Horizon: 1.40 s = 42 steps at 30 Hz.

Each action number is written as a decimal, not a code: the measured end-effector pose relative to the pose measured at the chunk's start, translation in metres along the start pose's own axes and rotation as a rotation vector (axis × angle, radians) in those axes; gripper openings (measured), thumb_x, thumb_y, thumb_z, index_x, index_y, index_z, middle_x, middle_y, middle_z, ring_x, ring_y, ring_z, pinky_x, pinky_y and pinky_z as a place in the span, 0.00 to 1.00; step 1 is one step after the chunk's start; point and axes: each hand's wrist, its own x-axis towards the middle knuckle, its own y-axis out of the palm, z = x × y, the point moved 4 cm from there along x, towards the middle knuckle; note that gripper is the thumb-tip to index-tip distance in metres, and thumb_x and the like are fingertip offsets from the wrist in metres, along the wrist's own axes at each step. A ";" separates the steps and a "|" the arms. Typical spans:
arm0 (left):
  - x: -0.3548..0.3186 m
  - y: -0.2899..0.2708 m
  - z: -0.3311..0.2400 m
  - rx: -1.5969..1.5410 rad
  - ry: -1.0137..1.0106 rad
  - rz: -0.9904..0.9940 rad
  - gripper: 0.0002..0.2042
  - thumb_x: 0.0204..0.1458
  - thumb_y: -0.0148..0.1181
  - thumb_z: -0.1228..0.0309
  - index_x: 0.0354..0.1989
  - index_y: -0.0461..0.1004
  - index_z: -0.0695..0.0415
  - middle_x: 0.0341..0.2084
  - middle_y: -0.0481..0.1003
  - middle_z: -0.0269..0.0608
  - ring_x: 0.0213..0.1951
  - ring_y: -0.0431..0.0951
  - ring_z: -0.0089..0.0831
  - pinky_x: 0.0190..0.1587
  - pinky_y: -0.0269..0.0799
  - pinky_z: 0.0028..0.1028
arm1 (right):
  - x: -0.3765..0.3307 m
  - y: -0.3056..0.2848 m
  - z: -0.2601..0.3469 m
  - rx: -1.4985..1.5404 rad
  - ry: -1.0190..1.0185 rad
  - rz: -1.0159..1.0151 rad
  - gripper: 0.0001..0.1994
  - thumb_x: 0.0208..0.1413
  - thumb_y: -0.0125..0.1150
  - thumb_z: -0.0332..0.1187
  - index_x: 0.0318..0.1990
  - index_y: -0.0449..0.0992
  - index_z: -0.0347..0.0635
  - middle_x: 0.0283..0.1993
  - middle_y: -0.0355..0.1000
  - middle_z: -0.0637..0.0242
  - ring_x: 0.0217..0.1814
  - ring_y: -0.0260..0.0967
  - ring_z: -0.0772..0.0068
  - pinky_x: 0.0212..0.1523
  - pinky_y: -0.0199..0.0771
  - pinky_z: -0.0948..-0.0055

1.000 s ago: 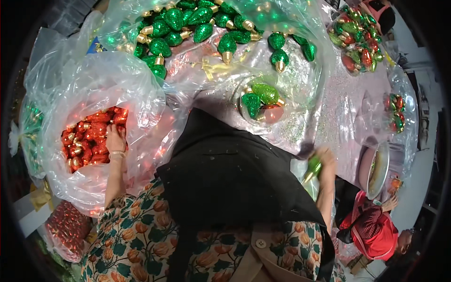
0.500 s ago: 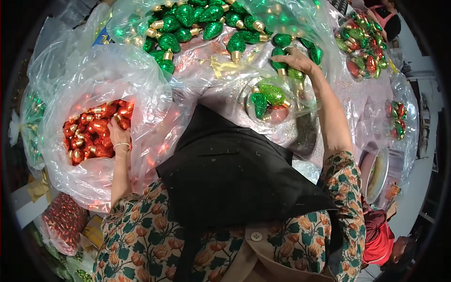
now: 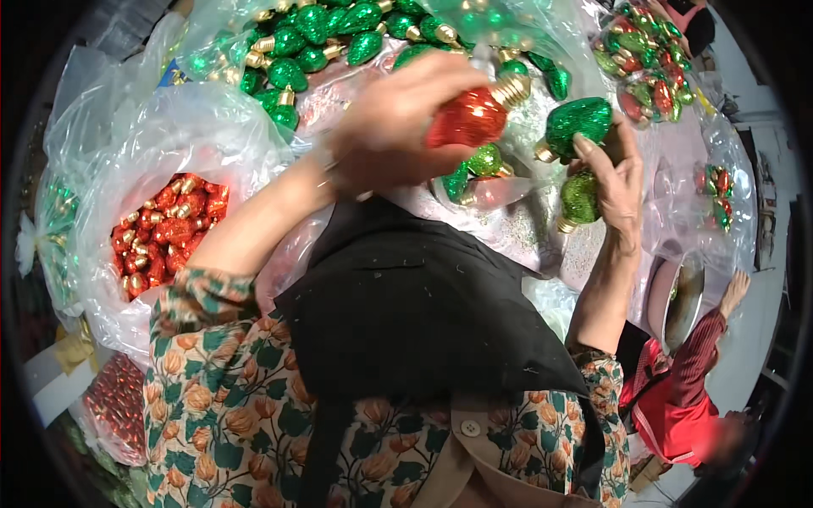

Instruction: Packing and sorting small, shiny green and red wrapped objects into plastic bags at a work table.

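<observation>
My left hand (image 3: 385,127), blurred by motion, grips a red glittery bulb-shaped ornament (image 3: 468,117) with a gold screw cap, held up over the middle of the table. To its right, my right hand (image 3: 620,178) holds two more: a dark green bulb ornament (image 3: 579,125) between thumb and fingers, and a light green bulb ornament (image 3: 581,200) lower against the palm. Below and between the hands is a clear container, partly hidden, with a light green ornament (image 3: 484,159), a dark green one (image 3: 456,181) and something reddish in it.
An open clear bag (image 3: 93,279) of red ornaments (image 3: 174,229) stands at left. Dark green ornaments (image 3: 312,25) spill from a bag at the far side. Filled clear packs (image 3: 648,97) lie far right. A person in red (image 3: 677,406) is at lower right, near a round tub (image 3: 684,305).
My left hand has come out of the red ornament bag and across to the middle with a red ornament. My right hand has drawn back from the green pile, holding two green ornaments.
</observation>
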 end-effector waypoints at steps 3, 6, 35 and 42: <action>0.015 0.043 0.010 -0.063 -0.021 0.261 0.25 0.36 0.63 0.70 0.47 0.69 0.62 0.42 0.70 0.48 0.45 0.72 0.42 0.46 0.69 0.32 | -0.009 0.003 -0.007 -0.040 0.006 0.075 0.21 0.46 0.63 0.31 0.49 0.67 0.35 0.37 0.71 0.66 0.33 0.67 0.80 0.34 0.66 0.80; 0.029 0.047 0.011 -0.024 -0.005 0.357 0.25 0.35 0.62 0.69 0.47 0.68 0.61 0.41 0.70 0.47 0.43 0.72 0.42 0.46 0.68 0.32 | -0.013 0.003 -0.007 -0.075 -0.006 0.101 0.22 0.46 0.63 0.33 0.48 0.68 0.34 0.37 0.71 0.66 0.33 0.67 0.78 0.34 0.66 0.79; 0.023 0.099 0.010 0.443 -0.130 0.849 0.08 0.38 0.60 0.76 0.28 0.75 0.67 0.28 0.75 0.57 0.35 0.77 0.47 0.36 0.73 0.37 | -0.005 0.030 0.006 -0.745 -0.470 0.396 0.23 0.39 0.65 0.38 0.41 0.70 0.32 0.30 0.72 0.50 0.33 0.70 0.58 0.37 0.69 0.64; 0.019 0.101 0.013 0.401 -0.169 0.891 0.08 0.35 0.59 0.77 0.27 0.74 0.67 0.24 0.74 0.56 0.32 0.77 0.49 0.34 0.73 0.37 | -0.001 0.053 0.008 -1.139 -0.404 0.477 0.15 0.39 0.63 0.32 0.33 0.71 0.31 0.31 0.72 0.48 0.36 0.71 0.48 0.38 0.71 0.59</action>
